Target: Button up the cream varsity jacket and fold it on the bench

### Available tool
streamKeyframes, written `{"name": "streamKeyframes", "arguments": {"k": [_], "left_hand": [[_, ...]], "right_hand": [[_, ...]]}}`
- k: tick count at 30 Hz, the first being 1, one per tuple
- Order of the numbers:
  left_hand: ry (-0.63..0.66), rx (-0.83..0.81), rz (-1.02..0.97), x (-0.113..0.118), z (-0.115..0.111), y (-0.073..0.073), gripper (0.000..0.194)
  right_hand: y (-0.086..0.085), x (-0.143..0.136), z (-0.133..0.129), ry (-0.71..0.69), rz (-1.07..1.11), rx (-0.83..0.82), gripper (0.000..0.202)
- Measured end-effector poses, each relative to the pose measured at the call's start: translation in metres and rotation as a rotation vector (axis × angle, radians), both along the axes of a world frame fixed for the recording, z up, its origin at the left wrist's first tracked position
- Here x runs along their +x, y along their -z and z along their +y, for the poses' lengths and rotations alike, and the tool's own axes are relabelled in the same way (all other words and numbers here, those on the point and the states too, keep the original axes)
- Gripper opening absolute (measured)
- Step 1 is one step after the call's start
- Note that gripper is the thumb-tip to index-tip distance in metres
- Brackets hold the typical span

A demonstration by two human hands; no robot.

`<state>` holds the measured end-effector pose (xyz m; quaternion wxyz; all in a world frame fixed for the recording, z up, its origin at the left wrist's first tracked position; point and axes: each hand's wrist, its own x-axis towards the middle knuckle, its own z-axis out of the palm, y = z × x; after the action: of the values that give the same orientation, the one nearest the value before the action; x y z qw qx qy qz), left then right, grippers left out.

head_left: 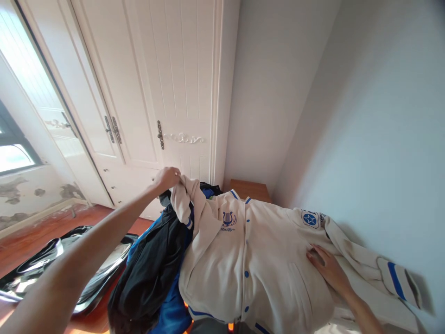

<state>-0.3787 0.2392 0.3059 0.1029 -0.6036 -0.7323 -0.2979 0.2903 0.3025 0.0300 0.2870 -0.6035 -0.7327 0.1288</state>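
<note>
Item: cream varsity jacket [264,260] with blue buttons, blue trim and a blue lyre crest on the chest. It lies front up, spread across a raised surface that it hides from view, in the lower middle of the view against the pale wall [365,139]. Its long axis runs from the collar at the far end, toward the wardrobe [156,83], to the striped hem at the near edge. One sleeve, bearing a star patch [310,219], trails out to the right along the wall and ends in a blue-striped cuff [396,278].

Left hand [167,178]: arm stretched forward, fingers closed in a pinch on the other sleeve [184,199], lifting it above the jacket's shoulder.

Right hand [325,264]: open and flat, palm down, pressing on the jacket's front near the right side pocket; it grasps nothing.

Adjacent: a heap of black and blue clothing [153,273] just left of the jacket, touching it. A small wooden cabinet [249,189] beyond the collar, in the corner. A glossy black bag [62,264] on the red-brown wooden floor [21,250], lower left.
</note>
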Motion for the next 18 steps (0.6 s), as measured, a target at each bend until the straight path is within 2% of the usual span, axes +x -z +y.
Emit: {"name": "streamKeyframes", "arguments": {"k": [3,5,6,8,10,13,15,18], "left_hand": [[-0.049,0.356,0.122,0.011,0.003,-0.037,0.032],[-0.066,0.553,0.088,0.017,0.002,-0.044,0.033],[-0.058,0.611,0.045,0.018,0.001,-0.041,0.032],[-0.026,0.646,-0.044,0.012,-0.005,-0.021,0.03],[-0.039,0.565,-0.135,-0.001,-0.017,0.01,0.028],[-0.192,0.349,-0.298,-0.024,-0.042,0.052,0.027],[-0.289,0.252,-0.357,-0.031,-0.058,0.067,0.028],[-0.299,0.144,-0.28,-0.022,-0.067,0.07,0.036]], "right_hand": [[0.0,0.0,0.001,-0.002,-0.003,0.006,0.062],[0.001,0.001,0.002,-0.015,-0.006,0.023,0.061],[0.001,0.002,0.002,-0.022,-0.008,0.029,0.061],[0.003,0.003,0.003,-0.024,-0.012,0.023,0.064],[0.005,0.006,0.005,-0.02,-0.017,-0.007,0.069],[0.007,0.012,0.01,-0.012,-0.01,-0.04,0.074],[0.006,0.015,0.018,-0.002,-0.006,-0.057,0.074],[0.001,0.015,0.032,0.002,-0.032,-0.086,0.069]]}}
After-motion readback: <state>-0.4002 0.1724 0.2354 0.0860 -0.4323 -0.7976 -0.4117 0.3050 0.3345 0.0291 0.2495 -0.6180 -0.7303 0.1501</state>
